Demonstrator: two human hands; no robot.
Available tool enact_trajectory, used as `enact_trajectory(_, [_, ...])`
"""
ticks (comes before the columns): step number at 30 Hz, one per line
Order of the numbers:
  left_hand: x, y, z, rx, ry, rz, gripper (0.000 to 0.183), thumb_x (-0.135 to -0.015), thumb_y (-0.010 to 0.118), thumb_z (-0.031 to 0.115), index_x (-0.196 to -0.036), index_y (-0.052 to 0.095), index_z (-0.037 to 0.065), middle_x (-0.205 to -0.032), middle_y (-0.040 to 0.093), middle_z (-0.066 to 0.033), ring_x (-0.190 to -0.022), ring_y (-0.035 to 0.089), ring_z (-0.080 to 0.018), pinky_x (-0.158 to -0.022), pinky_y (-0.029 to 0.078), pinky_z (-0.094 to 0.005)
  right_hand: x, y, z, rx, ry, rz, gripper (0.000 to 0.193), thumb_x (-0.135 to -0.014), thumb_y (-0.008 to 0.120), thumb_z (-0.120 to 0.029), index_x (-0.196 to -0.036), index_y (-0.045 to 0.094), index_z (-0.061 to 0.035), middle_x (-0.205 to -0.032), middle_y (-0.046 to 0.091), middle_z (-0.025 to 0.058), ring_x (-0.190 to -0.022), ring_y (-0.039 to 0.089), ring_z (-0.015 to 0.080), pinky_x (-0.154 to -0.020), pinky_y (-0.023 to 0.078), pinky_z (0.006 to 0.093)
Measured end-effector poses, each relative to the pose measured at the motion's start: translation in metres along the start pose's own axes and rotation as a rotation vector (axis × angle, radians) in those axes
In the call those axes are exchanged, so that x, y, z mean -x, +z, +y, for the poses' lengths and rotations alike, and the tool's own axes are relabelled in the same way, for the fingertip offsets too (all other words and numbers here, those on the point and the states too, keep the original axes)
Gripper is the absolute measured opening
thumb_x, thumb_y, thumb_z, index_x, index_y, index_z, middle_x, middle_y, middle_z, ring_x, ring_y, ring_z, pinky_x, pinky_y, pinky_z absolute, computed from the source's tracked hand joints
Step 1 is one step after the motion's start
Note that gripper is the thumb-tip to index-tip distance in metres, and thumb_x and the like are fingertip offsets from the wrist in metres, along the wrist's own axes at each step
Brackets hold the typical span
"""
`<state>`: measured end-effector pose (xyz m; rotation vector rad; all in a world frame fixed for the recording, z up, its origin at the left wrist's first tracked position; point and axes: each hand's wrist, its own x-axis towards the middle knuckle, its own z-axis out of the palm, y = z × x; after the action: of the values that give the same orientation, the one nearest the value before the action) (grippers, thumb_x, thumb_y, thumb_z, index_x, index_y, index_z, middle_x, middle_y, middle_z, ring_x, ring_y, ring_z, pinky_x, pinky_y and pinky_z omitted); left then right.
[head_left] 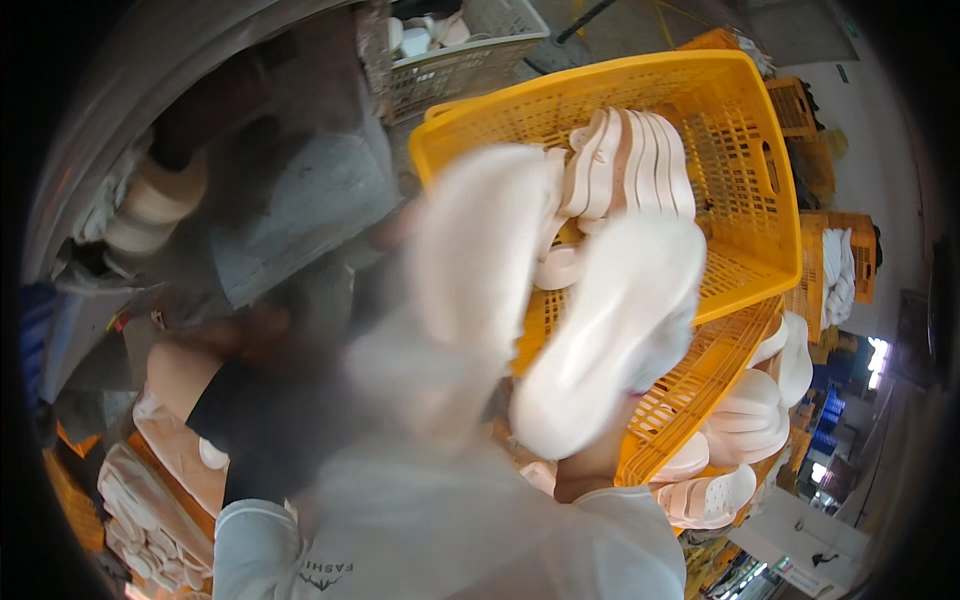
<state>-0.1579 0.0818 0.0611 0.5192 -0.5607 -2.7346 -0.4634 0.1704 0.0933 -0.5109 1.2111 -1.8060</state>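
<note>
Two pale cream foam shoes are raised in front of me, smooth sole-like faces showing. My right hand, in a greyish glove, is closed on the right-hand shoe; most of its fingers are hidden behind it. The left-hand shoe is smeared by motion. At its lower end, my left hand is a pale blur and seems to hold it, its fingers not distinct. Just beyond both shoes, a yellow plastic basket contains a row of similar foam shoes standing on their sides.
Below the basket, a second yellow crate sits tilted. More pale shoes are piled to its right. A grey metal surface stands at left, and a white crate at the back. Pale pieces fill a container at lower left.
</note>
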Motion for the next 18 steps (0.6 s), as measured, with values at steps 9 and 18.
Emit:
enact_trajectory(9, [0.126, -0.086, -0.069, -0.031, 0.541, 0.622, 0.05, -0.108, 0.06, 0.025, -0.15, 0.049, -0.002, -0.136, 0.065, -0.0199, -0.126, 0.065, -0.0328, -0.109, 0.054, -0.0492, 0.025, 0.092, 0.094, 0.864, 0.01, -0.39, 0.052, -0.097, 0.072, -0.019, -0.141, 0.058, 0.0026, -0.144, 0.061, 0.0197, -0.133, 0.058, 0.0334, -0.114, 0.046, 0.0419])
enact_trajectory(18, [0.096, -0.092, 0.045, 0.121, 0.937, 0.512, 0.037, -0.111, 0.053, 0.015, -0.145, 0.057, 0.002, -0.133, 0.068, -0.0135, -0.127, 0.064, -0.027, -0.106, 0.056, -0.0397, 0.069, 0.186, 0.045, 0.752, -0.151, -0.419, 0.073, -0.093, 0.07, -0.005, -0.155, 0.034, 0.0107, -0.144, 0.056, 0.0253, -0.129, 0.061, 0.0297, -0.11, 0.051, 0.0422])
